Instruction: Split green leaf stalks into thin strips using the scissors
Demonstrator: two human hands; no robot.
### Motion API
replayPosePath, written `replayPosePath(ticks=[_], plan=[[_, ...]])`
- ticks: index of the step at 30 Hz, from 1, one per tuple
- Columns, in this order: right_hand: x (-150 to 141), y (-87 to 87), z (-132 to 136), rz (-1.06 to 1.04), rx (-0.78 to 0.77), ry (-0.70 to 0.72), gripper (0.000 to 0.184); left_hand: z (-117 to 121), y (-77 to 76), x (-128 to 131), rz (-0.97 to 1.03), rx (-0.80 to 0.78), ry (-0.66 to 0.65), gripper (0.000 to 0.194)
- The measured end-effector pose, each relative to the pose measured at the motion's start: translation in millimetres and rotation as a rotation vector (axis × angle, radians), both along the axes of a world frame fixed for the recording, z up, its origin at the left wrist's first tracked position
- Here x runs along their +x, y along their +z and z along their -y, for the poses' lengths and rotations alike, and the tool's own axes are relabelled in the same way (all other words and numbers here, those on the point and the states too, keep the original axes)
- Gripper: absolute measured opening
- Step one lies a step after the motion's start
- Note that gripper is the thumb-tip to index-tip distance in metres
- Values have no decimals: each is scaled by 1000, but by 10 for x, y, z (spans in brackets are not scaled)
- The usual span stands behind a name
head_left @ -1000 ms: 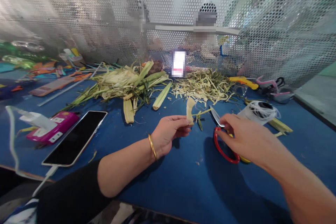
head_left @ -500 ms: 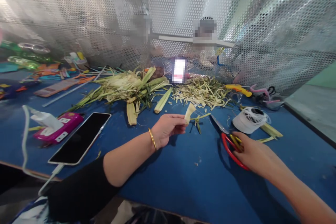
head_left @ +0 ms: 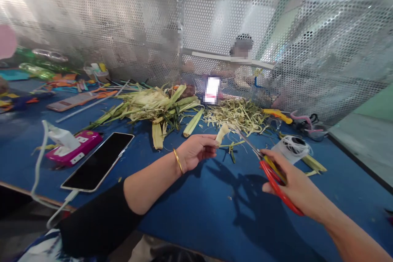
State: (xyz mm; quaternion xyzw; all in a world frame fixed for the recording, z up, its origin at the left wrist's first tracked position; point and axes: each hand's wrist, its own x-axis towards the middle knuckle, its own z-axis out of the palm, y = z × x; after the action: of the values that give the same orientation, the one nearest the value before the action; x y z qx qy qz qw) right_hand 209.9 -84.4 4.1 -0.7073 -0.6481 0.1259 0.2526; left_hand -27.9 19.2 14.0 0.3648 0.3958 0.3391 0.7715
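Note:
Between the thumb and fingers of my left hand [head_left: 199, 150] is a short pale piece of plant leaf or husk [head_left: 222, 133], its top end standing clear of the fingertips. My right hand [head_left: 296, 182] grips scissors [head_left: 272, 178] with red and yellow handles, raised off the table. Their blades point up and left toward the pale piece and stay apart from it. Just beyond my left fingertips lies a thin green strip [head_left: 232, 147] on the table. A spool of white string [head_left: 291, 149] stands beyond my right hand.
On the blue table [head_left: 190, 208] lie a heap of leafy stalks [head_left: 144, 106] and a pile of cut scraps [head_left: 238, 116]. A phone [head_left: 98, 161] and a magenta power strip [head_left: 75, 147] with cables are at left. A yellow tool [head_left: 278, 115] sits at right, before a perforated metal screen [head_left: 123, 37].
My right hand has lifted the scissors off the table, and their blades have moved left and up toward the pale piece. My left hand keeps its hold. The camera view has tilted upward slightly.

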Motion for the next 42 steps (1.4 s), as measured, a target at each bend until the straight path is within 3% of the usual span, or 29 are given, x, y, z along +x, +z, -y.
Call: replayPosePath(ticks=[4, 10, 18, 26, 31, 37, 42], plan=[[-108, 76, -98, -86, -142, 25, 68, 16, 14, -5, 18, 0, -33, 22], [-208, 99, -143, -88, -63, 32, 54, 17, -1, 10, -16, -11, -61, 17], [-203, 92, -169, -111, -28, 41, 52, 12, -70, 14, -35, 23, -129, 19], [-115, 8, -132, -228, -120, 59, 52, 4, -82, 7, -54, 32, -151, 21], [-111, -14, -131, -258, -87, 69, 50, -1, -86, 7, -51, 45, -159, 22], [-79, -28, -166, -201, -42, 77, 47, -12, -89, 11, -67, 22, -128, 23], [-12, -5, -137, -30, 20, -81, 52, 0, -69, 13, -56, 26, -111, 18]])
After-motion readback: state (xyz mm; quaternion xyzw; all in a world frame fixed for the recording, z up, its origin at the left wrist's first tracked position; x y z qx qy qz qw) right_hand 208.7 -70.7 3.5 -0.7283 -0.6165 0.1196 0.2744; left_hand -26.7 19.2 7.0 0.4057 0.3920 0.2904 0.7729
